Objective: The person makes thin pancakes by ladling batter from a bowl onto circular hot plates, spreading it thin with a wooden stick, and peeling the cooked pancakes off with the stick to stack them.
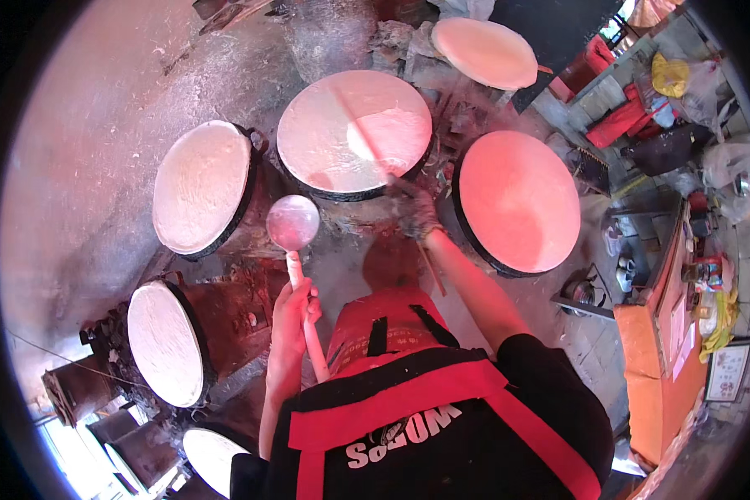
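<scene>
My left hand (295, 312) is closed around the pale handle of a round metal ladle (293, 223), its bowl raised between two griddles. My right hand (412, 209), in a dark glove, grips a thin wooden stick (357, 123) that slants across the middle round griddle (319, 137). A pale layer of batter or a thin pancake covers that griddle, with a brighter wet-looking patch (367, 139) beside the stick. Pale round layers also cover the left griddle (201, 187) and the right griddle (520, 197). The lower end of the stick shows below my right hand.
Another pale-covered griddle (165, 344) stands at lower left, and part of one (212, 459) lies below it. A pale disc (485, 53) is at top right. A metal kettle (580, 294) and an orange-sided table (650, 375) stand to the right. Steam or smoke hazes the view.
</scene>
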### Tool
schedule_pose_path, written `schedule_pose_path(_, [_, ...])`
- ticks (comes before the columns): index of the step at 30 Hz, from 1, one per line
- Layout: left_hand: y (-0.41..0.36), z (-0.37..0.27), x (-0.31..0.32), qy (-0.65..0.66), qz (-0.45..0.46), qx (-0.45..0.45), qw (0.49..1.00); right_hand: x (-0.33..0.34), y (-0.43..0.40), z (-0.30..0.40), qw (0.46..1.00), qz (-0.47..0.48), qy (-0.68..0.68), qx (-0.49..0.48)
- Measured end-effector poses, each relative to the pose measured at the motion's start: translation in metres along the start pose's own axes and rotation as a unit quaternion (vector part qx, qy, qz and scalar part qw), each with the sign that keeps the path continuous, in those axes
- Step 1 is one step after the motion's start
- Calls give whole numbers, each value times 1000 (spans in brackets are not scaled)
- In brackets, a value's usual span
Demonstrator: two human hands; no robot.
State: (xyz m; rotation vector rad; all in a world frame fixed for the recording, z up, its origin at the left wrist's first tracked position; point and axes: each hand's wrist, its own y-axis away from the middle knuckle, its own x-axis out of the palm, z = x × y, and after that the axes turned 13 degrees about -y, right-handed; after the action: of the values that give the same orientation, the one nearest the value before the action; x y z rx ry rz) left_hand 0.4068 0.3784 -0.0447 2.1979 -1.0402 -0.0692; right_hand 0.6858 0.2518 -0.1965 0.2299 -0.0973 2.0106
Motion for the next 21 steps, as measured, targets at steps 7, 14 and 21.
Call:
schedule_pose_path(7, [-6,-1,-20,23,72,-43,996,-12,-15,-50,950,-110,111,-269])
schedule_pose_path(14, [-19,-10,-23,12,93,-74,993,-20,-37,16,982,-150,96,-57])
schedule_pose_path(21, [-100,-46,-1,-97,57,25,993,-23,94,34,980,17,187,-59])
